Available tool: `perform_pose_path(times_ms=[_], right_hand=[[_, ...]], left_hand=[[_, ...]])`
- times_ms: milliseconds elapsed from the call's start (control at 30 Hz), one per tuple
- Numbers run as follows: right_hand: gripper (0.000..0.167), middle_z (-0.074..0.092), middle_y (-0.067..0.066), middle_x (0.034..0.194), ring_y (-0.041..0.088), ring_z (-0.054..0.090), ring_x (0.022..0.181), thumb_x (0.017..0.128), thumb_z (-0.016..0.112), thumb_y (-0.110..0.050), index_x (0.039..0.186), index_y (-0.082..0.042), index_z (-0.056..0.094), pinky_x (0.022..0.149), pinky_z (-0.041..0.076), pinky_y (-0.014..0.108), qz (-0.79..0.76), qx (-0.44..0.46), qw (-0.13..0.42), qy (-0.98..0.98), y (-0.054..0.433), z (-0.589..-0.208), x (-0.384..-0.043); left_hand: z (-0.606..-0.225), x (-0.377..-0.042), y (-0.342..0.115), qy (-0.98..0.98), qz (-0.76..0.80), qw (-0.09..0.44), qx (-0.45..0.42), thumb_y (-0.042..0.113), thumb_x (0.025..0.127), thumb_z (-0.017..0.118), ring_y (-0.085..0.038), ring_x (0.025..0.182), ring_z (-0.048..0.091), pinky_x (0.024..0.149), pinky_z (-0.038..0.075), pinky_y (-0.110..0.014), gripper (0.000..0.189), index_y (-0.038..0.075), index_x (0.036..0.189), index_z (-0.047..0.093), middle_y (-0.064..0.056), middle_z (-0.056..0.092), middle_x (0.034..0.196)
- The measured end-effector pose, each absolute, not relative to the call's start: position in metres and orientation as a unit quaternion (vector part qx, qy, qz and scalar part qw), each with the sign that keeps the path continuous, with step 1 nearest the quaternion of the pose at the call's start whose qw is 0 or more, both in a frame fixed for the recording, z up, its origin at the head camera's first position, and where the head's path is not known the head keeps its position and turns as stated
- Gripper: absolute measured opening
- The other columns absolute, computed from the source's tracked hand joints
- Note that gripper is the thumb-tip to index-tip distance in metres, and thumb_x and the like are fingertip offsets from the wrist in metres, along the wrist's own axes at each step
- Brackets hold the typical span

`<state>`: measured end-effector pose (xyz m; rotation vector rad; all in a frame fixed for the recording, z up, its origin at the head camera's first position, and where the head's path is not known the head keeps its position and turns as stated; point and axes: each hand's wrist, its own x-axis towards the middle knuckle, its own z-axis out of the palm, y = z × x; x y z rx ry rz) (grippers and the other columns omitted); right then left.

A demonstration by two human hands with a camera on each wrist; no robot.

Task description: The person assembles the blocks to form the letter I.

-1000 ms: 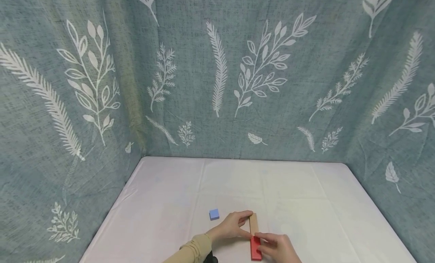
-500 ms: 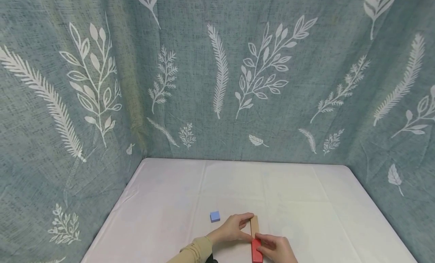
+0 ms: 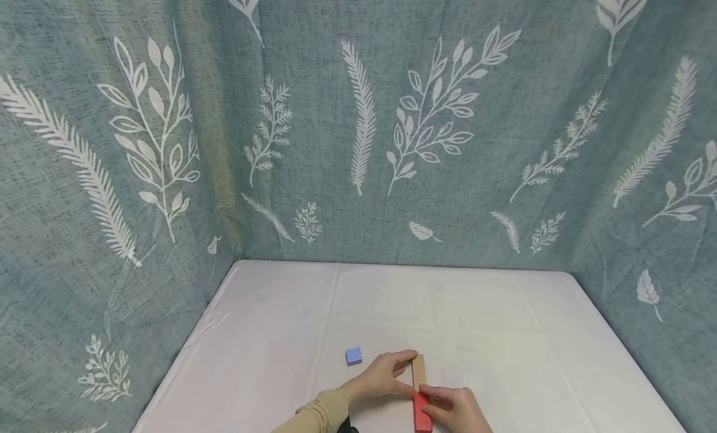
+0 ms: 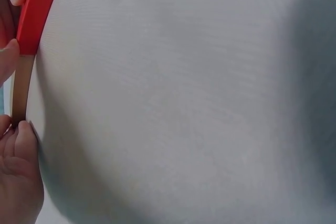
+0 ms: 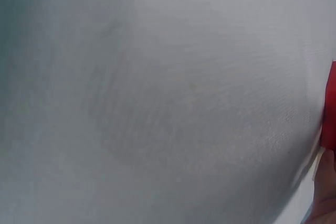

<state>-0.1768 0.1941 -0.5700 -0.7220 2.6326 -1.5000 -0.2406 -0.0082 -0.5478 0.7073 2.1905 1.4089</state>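
I see a tan left sleeve (image 3: 316, 414), its cuff (image 3: 335, 403) gathered in soft creases; beside that cuff, a small rounded black piece (image 3: 346, 427); beyond it, a bare left hand (image 3: 382, 377).

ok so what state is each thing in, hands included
Left hand: grips the wooden block
Right hand: grips the red block
Wooden block: in line with the red block, ends meeting
Red block: partly covered by the right hand
Blue block: apart, untouched
Tablecloth: spread out, lightly creased
Curtain: hanging
Sleeve: wrinkled
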Motion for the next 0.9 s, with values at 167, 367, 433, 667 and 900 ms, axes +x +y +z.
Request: perform_pose_path(times_ms=[167, 367, 433, 667, 900], right_hand=[[0.036, 0.07, 0.02, 0.103, 0.003, 0.064, 0.096, 0.084, 0.071, -0.019, 0.109, 0.006, 0.068, 0.074, 0.058, 0.013, -0.475, -0.263, -0.014, 0.84, 0.194, -0.573, -0.178], [0.036, 0.07, 0.021, 0.103, 0.002, 0.064, 0.096, 0.084, 0.07, -0.019, 0.11, 0.007, 0.067, 0.072, 0.059, 0.014, -0.477, -0.278, -0.022, 0.834, 0.194, -0.575, -0.178], [0.036, 0.07, 0.021, 0.103, 0.003, 0.065, 0.096, 0.084, 0.07, -0.019, 0.11, 0.006, 0.068, 0.071, 0.06, 0.016, -0.477, -0.285, -0.03, 0.831, 0.194, -0.576, -0.178], [0.034, 0.07, 0.022, 0.1, 0.006, 0.066, 0.094, 0.085, 0.07, -0.016, 0.11, 0.007, 0.068, 0.069, 0.061, 0.019, -0.479, -0.31, -0.054, 0.82, 0.195, -0.58, -0.18], [0.034, 0.07, 0.022, 0.1, 0.003, 0.066, 0.094, 0.084, 0.071, -0.016, 0.109, 0.008, 0.068, 0.071, 0.059, 0.015, -0.477, -0.294, -0.036, 0.828, 0.197, -0.577, -0.179]], left_hand=[[-0.546, -0.24, -0.008, 0.805, 0.489, 0.212, 0.263, 0.003, 0.073, 0.079, -0.029, 0.134, 0.044, 0.108, 0.044, -0.023, 0.071, -0.006, 0.136, 0.046, -0.019, 0.044, 0.144], [-0.542, -0.239, -0.01, 0.849, 0.415, 0.161, 0.286, 0.013, 0.072, 0.081, -0.026, 0.133, 0.046, 0.11, 0.043, -0.026, 0.072, -0.002, 0.135, 0.049, -0.015, 0.047, 0.144], [-0.54, -0.239, -0.01, 0.857, 0.397, 0.137, 0.297, 0.017, 0.073, 0.081, -0.027, 0.132, 0.046, 0.111, 0.043, -0.029, 0.071, -0.002, 0.135, 0.049, -0.015, 0.047, 0.143], [-0.527, -0.242, -0.014, 0.839, 0.438, 0.121, 0.299, 0.017, 0.078, 0.078, -0.031, 0.131, 0.047, 0.104, 0.049, -0.029, 0.068, -0.004, 0.135, 0.047, -0.016, 0.048, 0.143], [-0.513, -0.242, -0.023, 0.823, 0.477, 0.122, 0.285, 0.014, 0.08, 0.075, -0.035, 0.129, 0.048, 0.105, 0.048, -0.035, 0.065, -0.005, 0.136, 0.046, -0.019, 0.05, 0.14]])
